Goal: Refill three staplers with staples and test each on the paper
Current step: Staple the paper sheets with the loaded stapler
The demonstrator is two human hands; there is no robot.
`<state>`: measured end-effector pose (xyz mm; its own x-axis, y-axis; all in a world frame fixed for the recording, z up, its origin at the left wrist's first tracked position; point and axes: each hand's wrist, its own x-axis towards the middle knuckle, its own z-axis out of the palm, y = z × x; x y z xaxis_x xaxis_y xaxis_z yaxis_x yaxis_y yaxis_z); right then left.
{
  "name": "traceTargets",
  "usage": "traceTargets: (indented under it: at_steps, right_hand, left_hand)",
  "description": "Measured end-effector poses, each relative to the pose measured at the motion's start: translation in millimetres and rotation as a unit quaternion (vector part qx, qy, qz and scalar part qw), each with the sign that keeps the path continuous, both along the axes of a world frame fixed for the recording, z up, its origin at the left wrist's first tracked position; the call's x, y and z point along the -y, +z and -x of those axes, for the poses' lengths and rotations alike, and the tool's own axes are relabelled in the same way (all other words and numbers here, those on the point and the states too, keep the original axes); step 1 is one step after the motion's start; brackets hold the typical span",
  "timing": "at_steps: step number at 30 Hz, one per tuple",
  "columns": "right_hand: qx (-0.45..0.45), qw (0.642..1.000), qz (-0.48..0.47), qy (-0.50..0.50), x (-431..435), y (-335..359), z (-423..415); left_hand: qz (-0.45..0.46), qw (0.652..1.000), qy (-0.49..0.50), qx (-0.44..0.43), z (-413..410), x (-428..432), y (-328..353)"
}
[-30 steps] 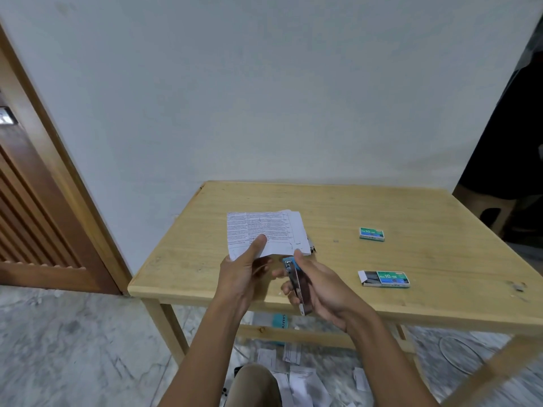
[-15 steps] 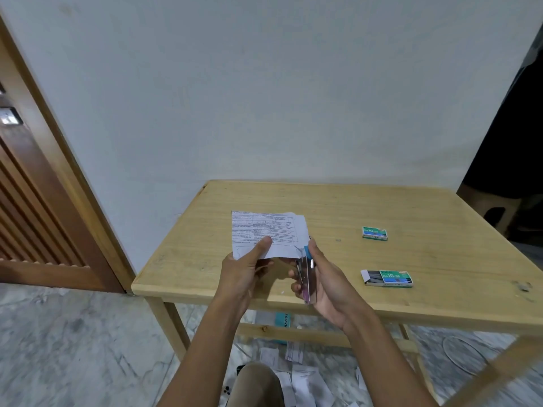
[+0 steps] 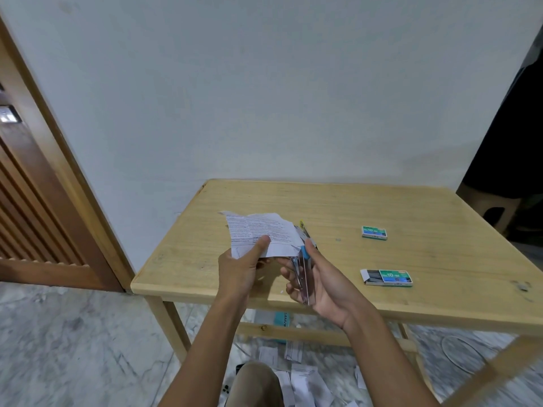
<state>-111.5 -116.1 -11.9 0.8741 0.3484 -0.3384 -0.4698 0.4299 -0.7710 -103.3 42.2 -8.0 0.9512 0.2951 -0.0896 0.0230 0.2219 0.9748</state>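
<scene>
Since earlier, the stapler, gripped in the right hand, has closed on the paper pinched by the left hand; testing now, a squeeze comes next.

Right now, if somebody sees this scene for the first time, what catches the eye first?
First, the two hands over the table's near edge: the left hand holds printed paper, and the right hand holds a stapler at the paper's lower right edge. Next, two green staple boxes on the right, the nearer box open. Paper scraps litter the floor below.
</scene>
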Motion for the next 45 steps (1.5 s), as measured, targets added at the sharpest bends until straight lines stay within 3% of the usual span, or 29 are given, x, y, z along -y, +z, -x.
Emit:
traceTargets:
  at_steps: [7, 18, 24, 32, 45]
  right_hand:
    - [0.0, 1.0, 0.009, -0.022, -6, 3, 1]
    - [0.034, 0.995, 0.04, -0.081, -4, 3, -4]
    - [0.06, 0.992, 0.069, -0.087, -6, 2, -5]
    - [0.072, 0.988, 0.103, -0.088, -6, 6, -3]
    - [0.068, 0.98, 0.15, -0.113, -18, 3, -6]
  left_hand:
    - [-0.036, 0.999, -0.019, 0.014, 6, 3, 2]
    - [0.037, 0.996, -0.081, -0.029, 5, 0, 3]
    - [0.137, 0.983, -0.117, -0.026, 7, 10, -3]
    - [0.077, 0.993, -0.09, -0.006, 3, 11, -9]
    - [0.124, 0.988, -0.094, -0.005, 1, 5, -20]
